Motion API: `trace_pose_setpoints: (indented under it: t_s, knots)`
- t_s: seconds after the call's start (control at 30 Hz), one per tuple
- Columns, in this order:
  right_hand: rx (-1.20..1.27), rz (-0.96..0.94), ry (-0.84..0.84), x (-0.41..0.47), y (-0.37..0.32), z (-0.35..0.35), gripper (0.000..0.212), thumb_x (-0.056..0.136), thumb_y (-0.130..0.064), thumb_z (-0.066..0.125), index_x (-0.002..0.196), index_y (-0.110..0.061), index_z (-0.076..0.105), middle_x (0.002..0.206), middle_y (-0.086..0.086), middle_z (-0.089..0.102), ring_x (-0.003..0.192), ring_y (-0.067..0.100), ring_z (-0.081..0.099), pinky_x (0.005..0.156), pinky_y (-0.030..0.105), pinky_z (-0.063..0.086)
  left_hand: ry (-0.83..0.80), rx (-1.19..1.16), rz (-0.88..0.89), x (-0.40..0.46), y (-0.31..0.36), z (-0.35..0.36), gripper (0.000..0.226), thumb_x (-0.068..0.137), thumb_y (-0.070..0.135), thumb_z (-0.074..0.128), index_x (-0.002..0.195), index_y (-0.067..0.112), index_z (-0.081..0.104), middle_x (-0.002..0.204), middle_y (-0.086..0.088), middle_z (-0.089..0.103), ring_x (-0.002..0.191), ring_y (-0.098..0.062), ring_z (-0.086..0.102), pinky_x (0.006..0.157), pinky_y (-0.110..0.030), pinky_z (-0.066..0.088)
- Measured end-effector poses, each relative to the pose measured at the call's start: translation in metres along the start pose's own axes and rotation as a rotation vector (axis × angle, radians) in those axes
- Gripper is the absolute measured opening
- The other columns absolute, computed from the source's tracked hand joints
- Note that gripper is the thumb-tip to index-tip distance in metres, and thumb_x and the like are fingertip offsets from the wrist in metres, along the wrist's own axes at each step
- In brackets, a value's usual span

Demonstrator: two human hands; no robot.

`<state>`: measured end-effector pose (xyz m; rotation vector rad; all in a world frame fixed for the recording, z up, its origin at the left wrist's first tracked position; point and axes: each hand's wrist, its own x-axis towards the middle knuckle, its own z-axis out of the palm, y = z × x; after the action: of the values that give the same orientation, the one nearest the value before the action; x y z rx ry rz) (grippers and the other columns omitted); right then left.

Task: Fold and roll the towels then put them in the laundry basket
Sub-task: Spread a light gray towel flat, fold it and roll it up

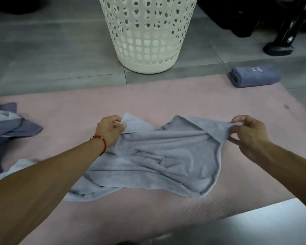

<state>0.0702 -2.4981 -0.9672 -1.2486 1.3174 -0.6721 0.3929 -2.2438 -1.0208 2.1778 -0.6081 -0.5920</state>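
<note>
Head-worn view, forward and downward

Grey towel (159, 156) — pink mat (166, 96) — cream basket (148, 32).

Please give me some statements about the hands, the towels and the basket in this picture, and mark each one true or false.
1. Both hands pinch the light grey towel at its far corners. True: the left hand and the right hand each hold one.
2. The rolled towel lies inside the laundry basket. False: it lies on the far right corner of the pink mat.
3. The light grey towel is already folded flat. False: it is crumpled and wrinkled.
4. A heap of darker towels lies at the left edge. True.
5. The basket stands on the mat. False: it stands on the grey floor beyond it.
</note>
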Motion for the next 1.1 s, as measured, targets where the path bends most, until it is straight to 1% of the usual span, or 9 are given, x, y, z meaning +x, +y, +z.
trace_pose_setpoints:
  t_s: [0.13,0.23,0.33,0.53,0.63,0.73,0.8,0.9,1.1]
  knots:
    - [0.25,0.103,-0.031,0.006,-0.012,-0.005,0.04,0.08,0.02,0.047,0.108,0.0,0.067,0.103,0.015,0.068,0.092,0.026,0.067,0.074,0.028,0.06,0.003,-0.37,0.054,-0.015,0.017,-0.021,0.012,0.098,0.007,0.059,0.098,0.017,0.065,0.057,0.013,0.061,0.053,-0.003,0.055,0.051,-0.02,0.047]
    - [0.124,0.099,-0.071,0.009,-0.011,-0.008,0.025,0.089,0.014,0.053,0.101,0.002,0.071,0.101,0.012,0.075,0.097,0.024,0.071,0.075,0.022,0.06,0.04,-0.534,0.016,-0.013,0.028,-0.039,0.023,0.097,0.0,0.055,0.093,0.021,0.065,0.081,0.001,0.072,0.075,-0.014,0.066,0.069,-0.03,0.056]
    - [0.102,-0.058,-0.105,0.011,-0.023,-0.015,0.021,0.093,0.008,0.058,0.091,-0.009,0.07,0.087,0.006,0.075,0.086,0.02,0.071,0.081,0.028,0.061,0.041,-0.596,-0.003,-0.006,0.038,-0.057,0.025,0.095,-0.002,0.053,0.091,0.02,0.065,0.084,-0.001,0.071,0.078,-0.016,0.066,0.072,-0.032,0.055]
    - [0.006,-0.181,-0.206,0.009,-0.042,-0.025,0.021,0.098,-0.002,0.058,0.108,-0.018,0.068,0.098,0.005,0.077,0.087,0.02,0.074,0.075,0.035,0.061,-0.068,-0.601,0.028,-0.004,0.054,-0.066,0.015,0.097,0.008,0.056,0.092,0.018,0.066,0.091,-0.004,0.07,0.083,-0.019,0.066,0.081,-0.038,0.052]
    - [0.037,-0.244,-0.076,0.014,-0.051,-0.032,0.016,0.1,-0.006,0.057,0.098,-0.015,0.07,0.089,-0.001,0.077,0.088,0.022,0.073,0.076,0.033,0.063,-0.052,-0.574,0.145,-0.007,0.065,-0.072,0.014,0.1,0.011,0.058,0.095,0.021,0.066,0.086,0.002,0.073,0.083,-0.014,0.068,0.08,-0.034,0.057]
    - [-0.096,-0.368,0.115,0.023,-0.052,-0.036,0.011,0.101,-0.01,0.055,0.098,-0.015,0.065,0.085,0.005,0.073,0.076,0.023,0.065,0.075,0.042,0.062,0.01,-0.433,0.287,-0.009,0.077,-0.077,0.016,0.1,0.005,0.057,0.097,0.018,0.065,0.085,-0.015,0.068,0.082,-0.02,0.068,0.081,-0.034,0.061]
    - [-0.226,-0.413,0.22,0.029,-0.048,-0.034,0.013,0.1,-0.018,0.049,0.103,-0.023,0.06,0.094,0.016,0.07,0.076,0.025,0.059,0.073,0.045,0.058,0.029,-0.354,0.319,-0.01,0.085,-0.078,0.016,0.1,0.003,0.056,0.099,0.016,0.066,0.091,-0.022,0.068,0.085,-0.025,0.068,0.081,-0.035,0.061]
    - [-0.271,-0.38,0.21,0.03,-0.046,-0.027,0.013,0.1,-0.032,0.042,0.097,-0.039,0.053,0.1,0.013,0.068,0.088,0.029,0.066,0.076,0.051,0.061,0.075,-0.362,0.316,-0.009,0.096,-0.078,0.019,0.1,0.002,0.055,0.099,0.017,0.068,0.089,-0.01,0.073,0.084,-0.02,0.069,0.079,-0.031,0.061]
    - [-0.11,-0.243,0.068,0.017,-0.04,-0.014,0.02,0.105,-0.02,0.043,0.095,-0.032,0.055,0.095,0.007,0.065,0.077,0.021,0.058,0.064,0.034,0.049,0.163,-0.418,0.167,0.001,0.116,-0.077,0.018,0.099,0.019,0.05,0.09,0.03,0.06,0.085,0.005,0.066,0.08,-0.017,0.059,0.066,-0.036,0.052]
